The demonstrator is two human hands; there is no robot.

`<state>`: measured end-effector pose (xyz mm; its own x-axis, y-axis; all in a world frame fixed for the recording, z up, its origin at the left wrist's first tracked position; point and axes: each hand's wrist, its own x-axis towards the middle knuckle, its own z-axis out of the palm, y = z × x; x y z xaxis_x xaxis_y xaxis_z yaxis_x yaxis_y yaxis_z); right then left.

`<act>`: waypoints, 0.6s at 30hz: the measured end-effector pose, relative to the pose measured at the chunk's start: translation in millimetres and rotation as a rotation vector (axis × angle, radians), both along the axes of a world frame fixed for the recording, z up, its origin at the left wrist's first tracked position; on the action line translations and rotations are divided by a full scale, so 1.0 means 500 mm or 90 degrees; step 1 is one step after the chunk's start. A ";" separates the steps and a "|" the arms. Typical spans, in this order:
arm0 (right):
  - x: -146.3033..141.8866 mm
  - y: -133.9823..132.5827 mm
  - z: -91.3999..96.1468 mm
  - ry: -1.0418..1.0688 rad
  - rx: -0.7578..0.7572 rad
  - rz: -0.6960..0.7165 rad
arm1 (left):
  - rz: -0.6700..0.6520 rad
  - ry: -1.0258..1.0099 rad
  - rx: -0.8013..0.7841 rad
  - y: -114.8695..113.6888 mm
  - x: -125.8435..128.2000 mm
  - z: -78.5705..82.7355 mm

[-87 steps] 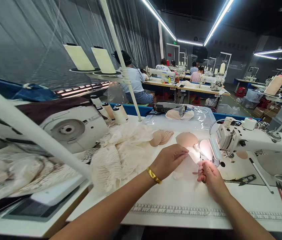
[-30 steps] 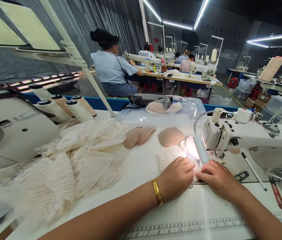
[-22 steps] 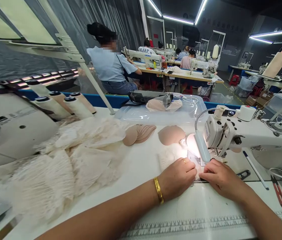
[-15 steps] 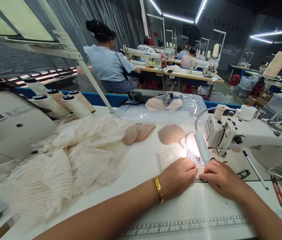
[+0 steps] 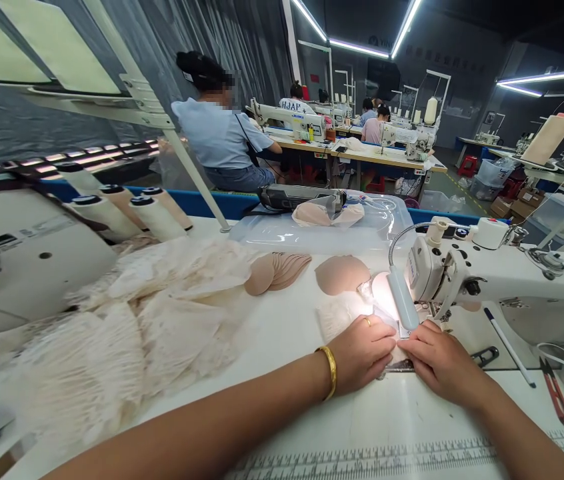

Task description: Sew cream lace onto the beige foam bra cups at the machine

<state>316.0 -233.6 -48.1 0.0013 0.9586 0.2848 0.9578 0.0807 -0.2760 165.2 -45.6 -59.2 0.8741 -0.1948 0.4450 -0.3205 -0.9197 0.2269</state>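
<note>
Under the lit lamp (image 5: pixel 403 298) of the white sewing machine (image 5: pixel 527 270), my two hands work almost fingertip to fingertip. My left hand (image 5: pixel 365 355) is closed, its fingers pressed together on pale sheer fabric (image 5: pixel 335 316) that spreads out to its left. From the other side my right hand (image 5: pixel 437 360) pinches the edge of that fabric close to the presser foot; the lamp head and fingers hide most of the held edge. A beige bra cup (image 5: pixel 343 275) lies just beyond the fabric, and a fanned stack of beige cups (image 5: pixel 277 272) rests farther left.
Ruffled cream fabric (image 5: pixel 127 340) covers the left side, beside thread cones (image 5: pixel 157 217). A pen (image 5: pixel 509 347), red-handled snips (image 5: pixel 557 393) and black clip-like tool (image 5: pixel 485 357) lie at right. A clear plastic lid (image 5: pixel 262 230) stands behind. Co-workers (image 5: pixel 222 140) sit beyond.
My right fingers have straightened a little and slid toward the left hand. The left hand has shifted only slightly, staying on the fabric. The whole view has tilted slightly.
</note>
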 end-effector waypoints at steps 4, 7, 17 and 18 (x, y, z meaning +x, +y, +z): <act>0.001 0.003 -0.008 -0.017 0.013 -0.030 | -0.003 -0.005 0.047 0.008 0.010 -0.003; 0.002 0.005 -0.011 -0.014 0.023 -0.052 | 0.000 -0.007 0.054 0.015 0.021 -0.001; 0.007 0.008 -0.022 -0.030 0.027 -0.127 | -0.033 -0.009 0.077 0.041 0.064 -0.007; 0.008 0.008 -0.023 -0.032 0.029 -0.125 | -0.038 -0.015 0.069 0.043 0.066 -0.010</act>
<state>320.1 -229.6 -59.9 0.1717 0.9273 0.3328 0.9689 -0.0977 -0.2274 198.3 -24.0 -64.2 0.8494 -0.2934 0.4387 -0.3788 -0.9177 0.1198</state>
